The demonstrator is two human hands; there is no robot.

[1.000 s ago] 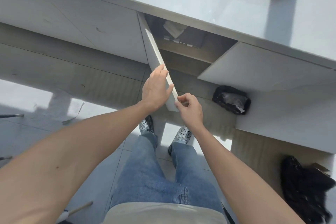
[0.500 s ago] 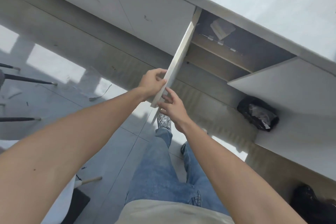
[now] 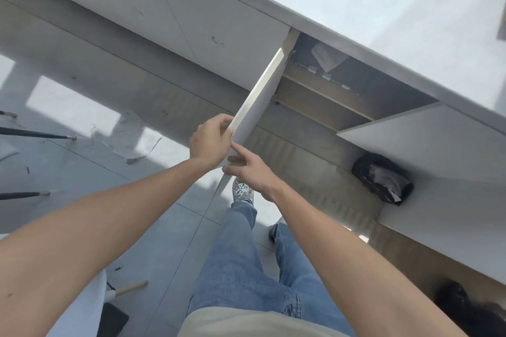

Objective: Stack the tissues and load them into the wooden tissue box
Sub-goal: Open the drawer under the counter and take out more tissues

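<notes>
Item: tissues (image 3: 325, 56), pale folded wad on the cabinet shelf (image 3: 328, 96), at one o'clock, well apart from both hands. Judged light, soft, easily crushed; best pinched at the folded edge. Left hand (image 3: 210, 139) is wrapped round the open cabinet door (image 3: 257, 101); right hand (image 3: 250, 169) is loosely spread, fingertips touching the door.

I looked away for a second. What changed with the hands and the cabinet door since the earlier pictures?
The left hand shifted from lying flat on the cabinet door to gripping its outer edge. The right hand loosened from a pinch to open fingers touching the lower corner. The door stays open, with the white item on the shelf inside.
</notes>
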